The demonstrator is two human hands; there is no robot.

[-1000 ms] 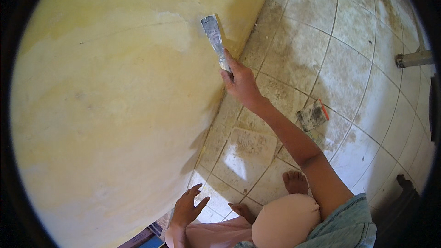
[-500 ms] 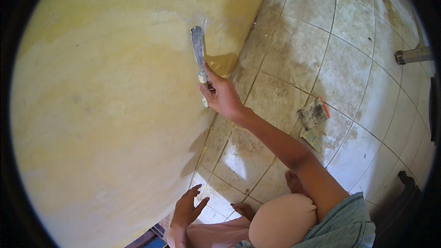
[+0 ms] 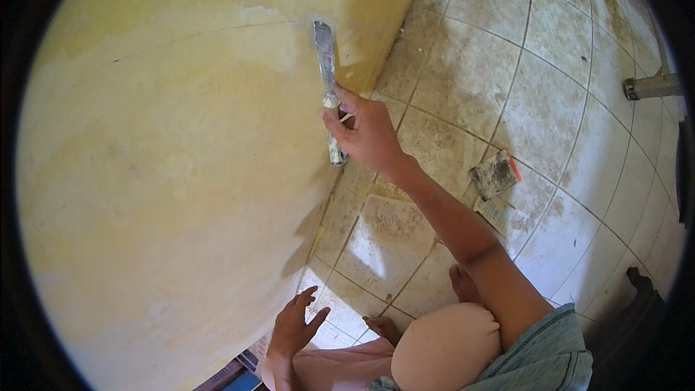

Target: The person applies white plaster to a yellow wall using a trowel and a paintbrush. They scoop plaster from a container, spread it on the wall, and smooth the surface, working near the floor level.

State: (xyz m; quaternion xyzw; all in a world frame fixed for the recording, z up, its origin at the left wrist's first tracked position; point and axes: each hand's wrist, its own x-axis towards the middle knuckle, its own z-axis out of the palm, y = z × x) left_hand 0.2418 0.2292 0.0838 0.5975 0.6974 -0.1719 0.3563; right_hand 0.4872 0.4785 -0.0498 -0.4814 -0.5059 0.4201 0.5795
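Observation:
My right hand point(image 3: 367, 130) grips the handle of a putty knife point(image 3: 326, 58), its flat grey blade smeared with white. The blade points up and away from me, its tip at or just off the yellow wall point(image 3: 181, 145), beside a pale patch and a thin crack running left. Whether the tip touches the plaster I cannot tell. Low in the view, my left hand point(image 3: 295, 326) is empty with its fingers apart, near the foot of the wall and above my leg.
On the stained tile floor point(image 3: 449, 123) to the right lie a dirty pouch with a red edge point(image 3: 496, 174) and a crumpled greenish packet point(image 3: 494, 213). A metal leg point(image 3: 651, 87) stands at the far right, and a dark curved object point(image 3: 641, 286) lies below it. My feet are on the tiles.
My right hand has moved the putty knife up and slightly right along the wall, and more of its handle end shows. The left hand has stayed in place.

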